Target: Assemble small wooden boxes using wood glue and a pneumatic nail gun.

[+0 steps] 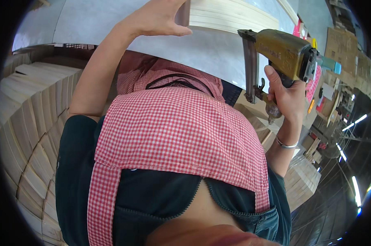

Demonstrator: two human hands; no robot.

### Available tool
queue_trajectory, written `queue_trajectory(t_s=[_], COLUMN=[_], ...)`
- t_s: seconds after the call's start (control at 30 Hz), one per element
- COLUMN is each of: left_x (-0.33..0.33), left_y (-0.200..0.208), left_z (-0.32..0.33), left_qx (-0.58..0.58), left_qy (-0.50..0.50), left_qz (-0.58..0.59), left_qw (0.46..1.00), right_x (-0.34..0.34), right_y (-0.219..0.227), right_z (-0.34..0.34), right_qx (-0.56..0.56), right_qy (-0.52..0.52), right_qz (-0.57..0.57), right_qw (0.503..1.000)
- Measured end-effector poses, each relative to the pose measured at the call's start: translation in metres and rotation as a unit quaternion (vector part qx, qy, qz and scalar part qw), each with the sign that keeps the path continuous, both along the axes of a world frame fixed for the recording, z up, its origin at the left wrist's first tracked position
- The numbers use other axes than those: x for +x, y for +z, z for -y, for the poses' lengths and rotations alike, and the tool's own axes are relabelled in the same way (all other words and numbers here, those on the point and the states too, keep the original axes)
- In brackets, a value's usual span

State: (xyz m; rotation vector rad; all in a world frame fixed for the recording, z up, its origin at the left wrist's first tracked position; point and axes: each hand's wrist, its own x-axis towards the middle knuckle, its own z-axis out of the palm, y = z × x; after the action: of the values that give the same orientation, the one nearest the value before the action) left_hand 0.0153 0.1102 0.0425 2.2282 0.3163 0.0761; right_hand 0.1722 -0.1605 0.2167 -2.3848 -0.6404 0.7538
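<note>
My right hand is wrapped round the grip of a nail gun with a worn gold-brown body. Its long grey magazine stands upright on the left, over the right end of the pale worktable. At the top edge my left hand grips the end of a brown wooden piece, its thumb stretched along the near side; its other fingers are partly cut off by the picture's edge. Pale wooden strips lie side by side on the table, right of that piece.
Stacked wooden boards rise at my left. A cardboard sheet and more stacked wood are at the right. A checked apron covers my front, close to the table's near edge.
</note>
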Motion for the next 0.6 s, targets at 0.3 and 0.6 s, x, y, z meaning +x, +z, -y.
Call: queue_trajectory(t_s=[0.3, 0.6], left_x=[-0.007, -0.005], left_y=[-0.003, -0.005], left_z=[0.003, 0.000], left_qx=[-0.175, -0.173], left_qy=[0.032, 0.015], left_qz=[0.000, -0.034], left_qw=[0.984, 0.984], right_x=[-0.037, -0.049], right_y=[-0.019, -0.015], right_z=[-0.030, -0.043], right_qx=[0.030, -0.023], right_qy=[0.100, 0.084], right_qz=[-0.027, -0.039], right_qw=[0.994, 0.995])
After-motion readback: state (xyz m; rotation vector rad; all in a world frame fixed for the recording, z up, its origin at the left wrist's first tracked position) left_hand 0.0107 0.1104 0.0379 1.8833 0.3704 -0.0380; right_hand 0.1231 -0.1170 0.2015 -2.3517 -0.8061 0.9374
